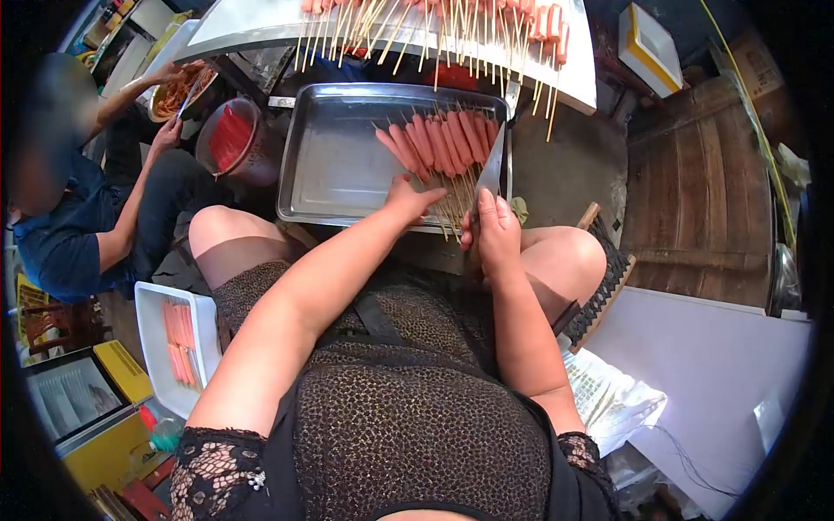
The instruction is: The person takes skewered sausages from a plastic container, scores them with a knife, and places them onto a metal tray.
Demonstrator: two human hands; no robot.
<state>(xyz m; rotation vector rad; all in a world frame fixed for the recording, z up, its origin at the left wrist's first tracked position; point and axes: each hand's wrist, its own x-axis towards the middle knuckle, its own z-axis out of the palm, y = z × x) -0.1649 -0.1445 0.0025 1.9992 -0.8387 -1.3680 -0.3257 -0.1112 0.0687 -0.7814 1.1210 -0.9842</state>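
Note:
A row of skewered sausages (439, 143) lies in the right half of a shallow metal tray (326, 165) in front of me, their thin wooden sticks pointing toward my lap. My left hand (413, 200) rests at the lower left of this row, fingers apart, touching the sticks and sausage ends; its fingertips are partly hidden. In my right hand (497, 227) is a knife (493, 165), gripped by its handle. The broad blade points away from me and lies over the right end of the row.
More skewered sausages (539, 24) hang over the edge of a white tabletop (261, 26) beyond the tray. A white bin (204, 339) with sausages stands at left. Nearby, a person (65, 234) works over a bowl (187, 91), beside a bucket (252, 152). Wooden boards (695, 200) are at right.

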